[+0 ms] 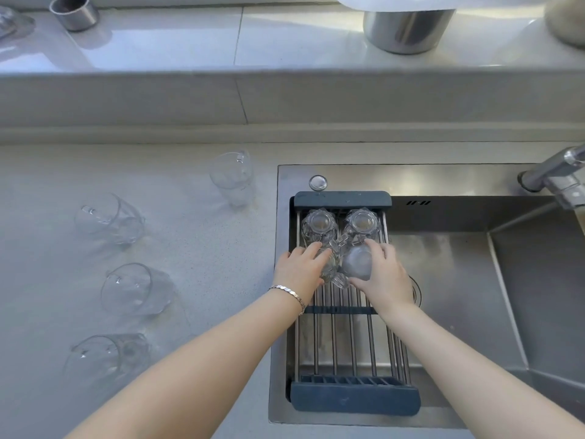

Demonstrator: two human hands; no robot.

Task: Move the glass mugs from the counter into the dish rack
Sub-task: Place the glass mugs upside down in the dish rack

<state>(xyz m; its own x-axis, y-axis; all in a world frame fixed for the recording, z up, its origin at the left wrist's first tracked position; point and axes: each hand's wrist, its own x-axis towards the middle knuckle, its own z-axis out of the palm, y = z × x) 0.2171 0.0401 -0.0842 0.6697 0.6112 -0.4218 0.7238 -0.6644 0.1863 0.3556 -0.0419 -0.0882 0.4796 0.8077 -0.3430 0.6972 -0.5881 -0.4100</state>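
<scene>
Two faceted glass mugs (318,224) (361,224) already stood upside down at the far end of the dish rack (354,397), side by side against its dark end bar, their bases up so that water could run off through the steel rods into the sink (474,280) below. The person was adding a second row just behind them. The left hand (300,270) was wrapped over another inverted mug (329,264), fingers closed around its wall, and the right hand (384,274) gripped a fourth mug (357,263) the same way, thumb low on the near side. Both mugs sat close together, seemingly touching the rods, though the clear glass and the fingers made actual contact hard to confirm. Setting them tight against the first pair kept the near half of the rack free.

Four more glass mugs remained on the counter (205,280) to the left: one (232,177) near the sink's corner and three (109,221) (136,288) (109,356) in a line further left, all apparently mouth up. Judging by this, the job was about half done. The handles of the held mugs seemed to point toward each other in the middle, which might crowd them.
</scene>
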